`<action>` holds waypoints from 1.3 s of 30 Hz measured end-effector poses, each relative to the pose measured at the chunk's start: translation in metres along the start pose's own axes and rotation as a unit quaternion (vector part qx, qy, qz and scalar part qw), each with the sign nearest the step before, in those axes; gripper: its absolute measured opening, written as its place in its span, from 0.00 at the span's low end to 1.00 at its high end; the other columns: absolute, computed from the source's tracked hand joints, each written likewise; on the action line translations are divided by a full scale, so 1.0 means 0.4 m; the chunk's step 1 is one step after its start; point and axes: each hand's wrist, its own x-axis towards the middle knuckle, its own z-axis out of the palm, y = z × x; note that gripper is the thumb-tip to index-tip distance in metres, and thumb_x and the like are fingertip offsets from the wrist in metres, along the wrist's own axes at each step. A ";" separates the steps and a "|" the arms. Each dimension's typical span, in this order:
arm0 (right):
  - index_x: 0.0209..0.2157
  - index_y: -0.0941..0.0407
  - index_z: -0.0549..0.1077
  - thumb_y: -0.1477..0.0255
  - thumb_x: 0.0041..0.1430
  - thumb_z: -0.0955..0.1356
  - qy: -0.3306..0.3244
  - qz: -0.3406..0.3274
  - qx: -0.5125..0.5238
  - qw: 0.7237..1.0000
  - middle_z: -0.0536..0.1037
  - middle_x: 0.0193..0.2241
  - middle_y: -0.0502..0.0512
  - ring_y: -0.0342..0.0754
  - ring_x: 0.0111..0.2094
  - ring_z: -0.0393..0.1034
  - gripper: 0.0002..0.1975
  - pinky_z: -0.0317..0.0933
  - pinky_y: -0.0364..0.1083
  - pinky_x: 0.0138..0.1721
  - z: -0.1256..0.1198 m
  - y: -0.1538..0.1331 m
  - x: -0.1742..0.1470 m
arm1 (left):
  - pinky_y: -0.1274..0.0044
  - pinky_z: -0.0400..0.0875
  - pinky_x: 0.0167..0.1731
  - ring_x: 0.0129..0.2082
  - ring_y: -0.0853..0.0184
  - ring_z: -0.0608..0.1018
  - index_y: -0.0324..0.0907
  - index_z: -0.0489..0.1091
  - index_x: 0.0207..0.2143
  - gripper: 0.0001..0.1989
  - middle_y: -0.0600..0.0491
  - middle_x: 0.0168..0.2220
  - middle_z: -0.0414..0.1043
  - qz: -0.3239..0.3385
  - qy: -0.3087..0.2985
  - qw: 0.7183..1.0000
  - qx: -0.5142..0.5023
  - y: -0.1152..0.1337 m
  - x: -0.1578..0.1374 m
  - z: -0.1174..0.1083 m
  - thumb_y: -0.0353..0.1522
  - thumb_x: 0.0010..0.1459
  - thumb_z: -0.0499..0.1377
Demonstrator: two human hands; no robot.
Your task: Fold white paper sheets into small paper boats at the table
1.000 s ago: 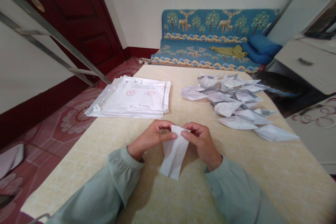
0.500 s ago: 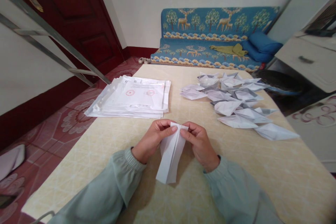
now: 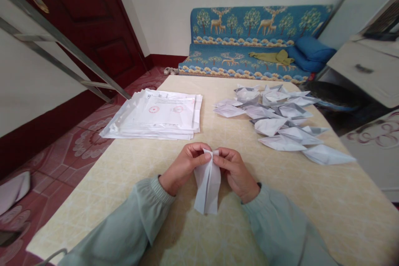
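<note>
A white folded paper (image 3: 207, 187) hangs between my hands above the table, a lengthwise crease running down its middle. My left hand (image 3: 190, 161) pinches its upper left edge between thumb and fingers. The upper right edge is pinched by my right hand (image 3: 232, 168), the two thumbs almost meeting at the top of the crease. Fingers behind the sheet are partly hidden. Beyond my right hand lie several folded paper boats (image 3: 282, 143). A stack of printed paper sheets (image 3: 170, 112) with red stamps sits beyond my left hand.
The table (image 3: 124, 199) has a pale yellow patterned cover. Behind it stands a blue sofa (image 3: 230, 50) with a deer pattern. A metal ladder (image 3: 71, 58) leans at the left near a dark red door (image 3: 93, 12). White drawers (image 3: 368, 68) stand at the right.
The paper's lower end has swung slightly right, so it hangs more upright. My thumbs have come a little closer together at its top edge. Both hands keep their pinch.
</note>
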 end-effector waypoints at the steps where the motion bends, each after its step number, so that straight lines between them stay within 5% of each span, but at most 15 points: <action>1: 0.24 0.58 0.74 0.68 0.46 0.74 -0.001 0.004 0.001 1.000 0.70 0.18 0.47 0.39 0.19 0.58 0.09 0.50 0.40 0.22 0.000 0.001 0.000 | 0.81 0.61 0.26 0.24 0.74 0.69 0.38 0.73 0.29 0.11 0.55 0.25 0.69 0.006 0.000 1.000 0.002 -0.003 0.000 -0.001 0.35 0.45 0.68; 16: 0.22 0.60 0.73 0.69 0.42 0.75 -0.031 0.058 0.030 0.997 0.68 0.16 0.46 0.37 0.18 0.56 0.10 0.47 0.39 0.21 -0.011 -0.004 0.001 | 0.83 0.60 0.22 0.21 0.75 0.68 0.37 0.70 0.27 0.12 0.56 0.23 0.67 0.008 -0.007 1.000 0.025 -0.013 0.003 -0.013 0.34 0.43 0.69; 24: 0.23 0.60 0.75 0.70 0.39 0.76 -0.055 0.084 0.020 0.995 0.71 0.18 0.47 0.38 0.20 0.59 0.10 0.50 0.40 0.24 -0.022 -0.007 0.005 | 0.81 0.63 0.28 0.28 0.72 0.71 0.41 0.75 0.41 0.17 0.53 0.31 0.72 0.025 -0.075 0.996 0.044 -0.005 0.003 -0.012 0.32 0.47 0.67; 30: 0.24 0.61 0.76 0.70 0.38 0.76 -0.133 0.121 -0.001 0.984 0.72 0.19 0.48 0.39 0.20 0.60 0.11 0.50 0.40 0.25 -0.037 -0.010 0.006 | 0.81 0.57 0.27 0.27 0.73 0.67 0.37 0.77 0.31 0.08 0.54 0.27 0.67 0.031 -0.140 0.982 0.119 0.026 -0.008 -0.004 0.32 0.48 0.66; 39: 0.22 0.62 0.75 0.71 0.35 0.76 -0.148 0.152 -0.025 0.977 0.68 0.16 0.46 0.38 0.19 0.57 0.11 0.49 0.41 0.25 -0.034 -0.017 0.008 | 0.80 0.58 0.27 0.26 0.72 0.68 0.37 0.76 0.27 0.07 0.53 0.25 0.68 -0.003 -0.153 0.982 0.115 0.031 -0.011 -0.005 0.32 0.45 0.68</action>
